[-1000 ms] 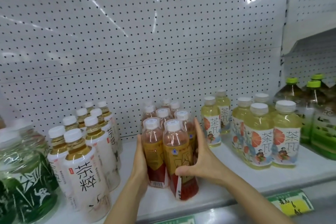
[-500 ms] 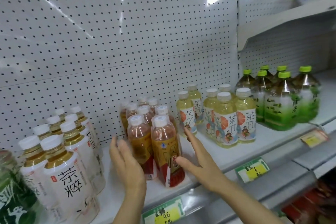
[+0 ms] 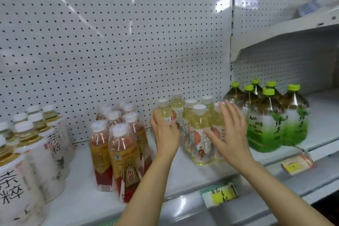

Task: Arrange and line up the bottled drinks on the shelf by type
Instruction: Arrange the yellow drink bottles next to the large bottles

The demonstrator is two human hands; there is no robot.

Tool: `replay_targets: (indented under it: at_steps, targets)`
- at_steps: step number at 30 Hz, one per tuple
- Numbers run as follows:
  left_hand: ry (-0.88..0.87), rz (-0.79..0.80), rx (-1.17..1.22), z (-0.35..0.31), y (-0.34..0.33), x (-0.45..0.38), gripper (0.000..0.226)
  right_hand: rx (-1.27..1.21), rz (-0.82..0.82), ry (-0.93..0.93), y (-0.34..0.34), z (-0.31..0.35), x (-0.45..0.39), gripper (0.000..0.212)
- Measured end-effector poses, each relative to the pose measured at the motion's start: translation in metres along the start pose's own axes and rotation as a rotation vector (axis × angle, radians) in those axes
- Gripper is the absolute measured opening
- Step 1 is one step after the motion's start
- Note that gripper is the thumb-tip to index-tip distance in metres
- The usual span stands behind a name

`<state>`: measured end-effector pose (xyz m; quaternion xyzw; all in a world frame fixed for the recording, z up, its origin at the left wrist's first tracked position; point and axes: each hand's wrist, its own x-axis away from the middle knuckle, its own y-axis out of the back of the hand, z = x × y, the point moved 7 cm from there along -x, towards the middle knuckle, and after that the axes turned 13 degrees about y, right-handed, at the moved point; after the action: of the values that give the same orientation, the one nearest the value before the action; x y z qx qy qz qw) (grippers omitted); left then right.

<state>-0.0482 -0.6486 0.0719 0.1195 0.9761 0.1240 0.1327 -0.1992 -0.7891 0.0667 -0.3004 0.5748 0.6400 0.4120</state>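
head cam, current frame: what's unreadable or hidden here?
- Pale yellow bottles: labels partly covered by the left hand and right hand; contact unclear, motion blur.
- Price tags: writing too blurred.
- White-label bottles: cut off by the left edge.
- Red-label bottles: rear ones hidden behind the front pair.
- Green-cap bottles: labels smeared.

You see six green-cap bottles [image 3: 264, 121], about six yellow tea bottles [image 3: 200, 134], two price tags [image 3: 219, 194] and two hands [image 3: 166, 134].
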Motion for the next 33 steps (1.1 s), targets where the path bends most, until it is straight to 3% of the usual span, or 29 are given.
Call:
replay_targets:
  at_steps: [3,6,11,20,22,25,30,33]
  targets:
    - [0.27,-0.047,0.019,0.039,-0.021,-0.049,0.088,-0.137,0.038,-0.036,-0.003,-0.032,-0.012,0.089]
    - [0.37,-0.019,0.068,0.074,-0.036,-0.078,0.093,-0.388,0.106,-0.122,-0.014,-0.051,-0.009,0.1]
    - [0.311,-0.044,-0.055,0.078,-0.049,-0.087,0.067,-0.728,0.203,-0.234,-0.039,-0.069,0.01,0.115]
    - [0.237,0.161,-0.048,0.071,-0.081,-0.091,0.056,-0.839,0.132,-0.278,-0.043,-0.065,0.018,0.092]
    - [0.291,0.255,0.068,0.077,-0.08,-0.087,0.065,-0.84,0.128,-0.275,-0.041,-0.064,0.018,0.09]
    - [0.337,0.357,0.233,0.07,-0.066,-0.064,0.1,-0.853,0.166,-0.271,-0.042,-0.064,0.022,0.09]
    - [0.05,0.485,0.183,0.027,-0.066,0.042,0.107,-0.813,0.258,-0.266,-0.045,-0.068,0.032,0.093]
    - [-0.108,0.3,-0.019,0.037,-0.079,0.063,0.123,-0.799,0.271,-0.261,-0.04,-0.068,0.034,0.091]
